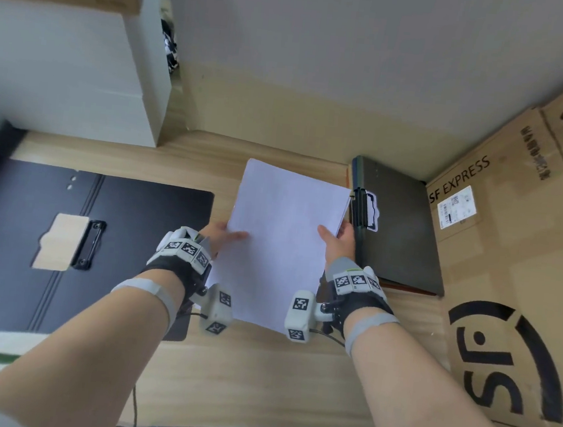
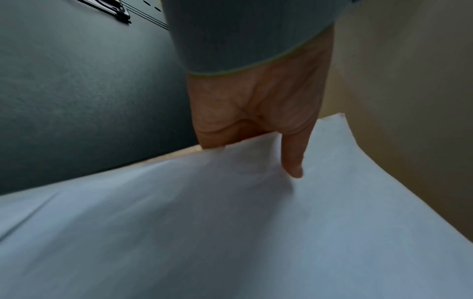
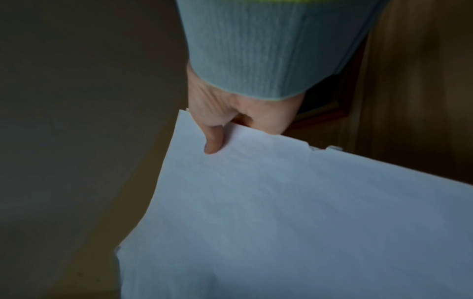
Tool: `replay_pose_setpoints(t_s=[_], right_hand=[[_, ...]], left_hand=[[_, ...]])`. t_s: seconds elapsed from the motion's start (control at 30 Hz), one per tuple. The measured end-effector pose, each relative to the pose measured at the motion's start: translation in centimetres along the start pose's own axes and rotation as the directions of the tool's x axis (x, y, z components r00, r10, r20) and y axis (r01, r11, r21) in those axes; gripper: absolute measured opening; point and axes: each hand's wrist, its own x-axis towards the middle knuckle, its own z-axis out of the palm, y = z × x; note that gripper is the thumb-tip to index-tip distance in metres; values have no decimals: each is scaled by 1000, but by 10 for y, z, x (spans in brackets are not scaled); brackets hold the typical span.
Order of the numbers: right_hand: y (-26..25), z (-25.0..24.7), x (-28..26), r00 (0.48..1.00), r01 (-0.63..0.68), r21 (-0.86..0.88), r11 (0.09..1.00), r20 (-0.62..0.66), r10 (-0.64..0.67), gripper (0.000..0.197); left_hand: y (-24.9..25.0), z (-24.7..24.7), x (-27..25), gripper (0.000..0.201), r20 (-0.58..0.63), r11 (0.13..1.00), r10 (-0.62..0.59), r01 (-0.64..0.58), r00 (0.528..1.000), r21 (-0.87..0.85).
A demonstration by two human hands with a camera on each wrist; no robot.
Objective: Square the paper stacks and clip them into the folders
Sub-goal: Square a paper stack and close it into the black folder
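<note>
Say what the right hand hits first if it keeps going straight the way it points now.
Probably the closed grey folder: the right hand, holding the paper stack by its right edge, points up and slightly right toward that folder's clip. Height above it is unclear.

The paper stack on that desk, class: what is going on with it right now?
A person holds the paper stack above the wooden desk, left hand and right hand each pinching a side edge, thumbs on top. An open black folder lies to the left, its clip holding no paper. A closed dark folder lies to the right, beside cardboard boxes.
</note>
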Motion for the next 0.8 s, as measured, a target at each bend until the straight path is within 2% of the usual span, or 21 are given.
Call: replay_pose_setpoints(t_s=[0.1, 0.17, 0.27, 0.3, 0.37, 0.47, 0.57, 0.73, 0.8], right_hand=[[-3, 8, -7, 996, -48, 89, 995, 80, 41, 42], [1, 15, -14, 985, -117, 29, 993, 130, 113, 44], [12, 29, -23, 972, -157, -155, 975, 152, 181, 84], [12, 32, -25, 973, -132, -195, 972, 160, 164, 83], [8, 41, -35, 983, -65, -244, 968, 153, 105, 62], [6, 53, -40, 990, -38, -233, 972, 125, 69, 57], [11, 68, -42, 985, -36, -192, 981, 158, 67, 53], [19, 95, -56, 969, -61, -311, 949, 210, 131, 65], [23, 103, -58, 972, -71, -371, 926, 182, 148, 69]], left_hand=[[-4, -12, 3, 52, -30, 998, 8, -10, 1000, -61], [-1, -21, -10, 38, -24, 986, 33, -36, 999, -164], [0, -34, -19, 37, 10, 959, 61, -56, 998, -277], [0, -37, -21, 38, 24, 952, 71, -61, 997, -300], [-4, -44, -26, 45, 47, 946, 86, -67, 995, -318], [-16, -58, -27, 63, 11, 947, 127, -118, 992, -300], [-29, -69, -21, 85, -54, 949, 150, -159, 987, -273], [-46, -93, -23, 84, -118, 974, 162, -178, 980, -143], [-46, -103, -31, 70, -152, 986, 155, -163, 976, -43]])
